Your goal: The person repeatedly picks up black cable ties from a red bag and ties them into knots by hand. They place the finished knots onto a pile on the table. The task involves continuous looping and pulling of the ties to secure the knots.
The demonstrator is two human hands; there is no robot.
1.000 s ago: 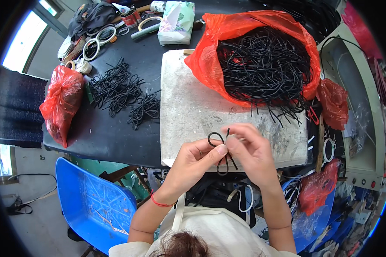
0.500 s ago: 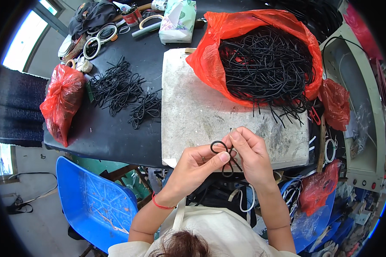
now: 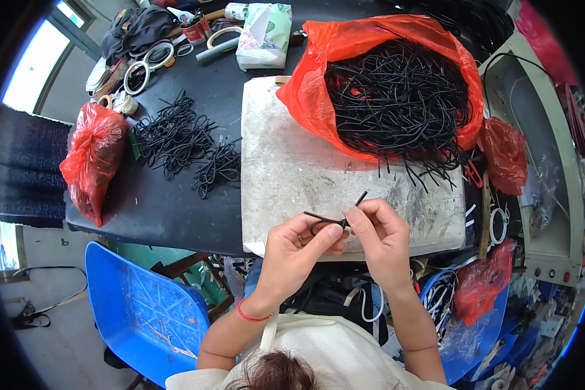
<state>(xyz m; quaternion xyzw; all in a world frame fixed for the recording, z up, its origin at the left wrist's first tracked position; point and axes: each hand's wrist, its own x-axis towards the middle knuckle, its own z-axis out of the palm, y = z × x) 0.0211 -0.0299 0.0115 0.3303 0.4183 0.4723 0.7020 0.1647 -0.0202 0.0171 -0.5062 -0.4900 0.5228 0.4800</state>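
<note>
A thin black cord [image 3: 331, 221] is stretched between my two hands above the near edge of the pale board [image 3: 273, 188]. It has a small knot at its middle and two free ends that stick up. My left hand [image 3: 300, 246] pinches the looped side between thumb and fingers. On the other side of the knot, my right hand [image 3: 378, 237] grips the cord with thumb and forefinger. Beyond the hands, an open red plastic bag [image 3: 305, 84] spills a heap of loose black cords [image 3: 400, 97] onto the board. Looped, knotted black cords [image 3: 175, 140] lie in a pile on the left.
A tied red bag [image 3: 94, 153] sits at the table's left end. Tape rolls [image 3: 136, 77], a tissue pack [image 3: 264, 36] and a red can [image 3: 195, 29] stand at the back. Below the table are a blue plastic chair [image 3: 143, 312] and, at right, a grey machine housing [image 3: 543, 227].
The loops that stood open between my hands have been drawn into a tight small knot. My hands have moved slightly apart, and the cord's ends now point up and to the left.
</note>
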